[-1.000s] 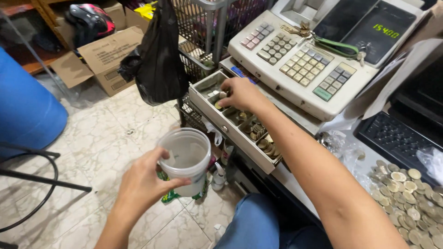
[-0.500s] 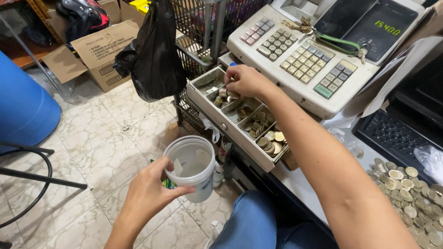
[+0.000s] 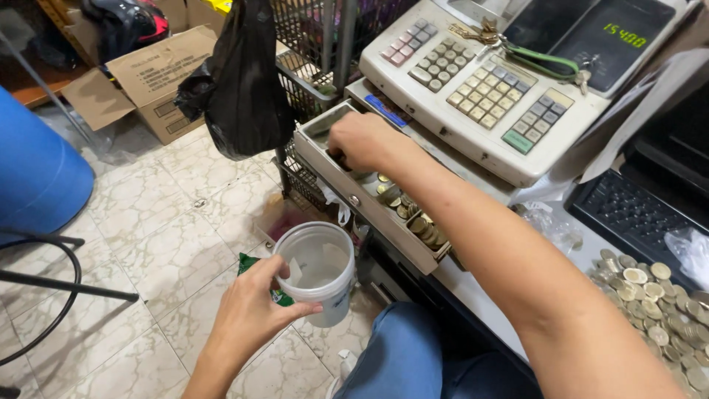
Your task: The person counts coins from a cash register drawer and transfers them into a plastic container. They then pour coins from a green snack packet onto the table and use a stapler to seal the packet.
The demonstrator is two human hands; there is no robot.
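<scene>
Fingers of right hand (image 3: 363, 140) dip into coin drawer (image 3: 347, 193) at 12 o'clock, tips hidden, grip can't be told. Left hand (image 3: 251, 314) clamps round plastic tub (image 3: 319, 272) at 6 o'clock; coin pile (image 3: 659, 301) cut off at 3 o'clock.

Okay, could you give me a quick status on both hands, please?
Left hand grips clear tub, held low. Right hand down in open coin drawer; fingers hidden. Nothing blocking.
</scene>
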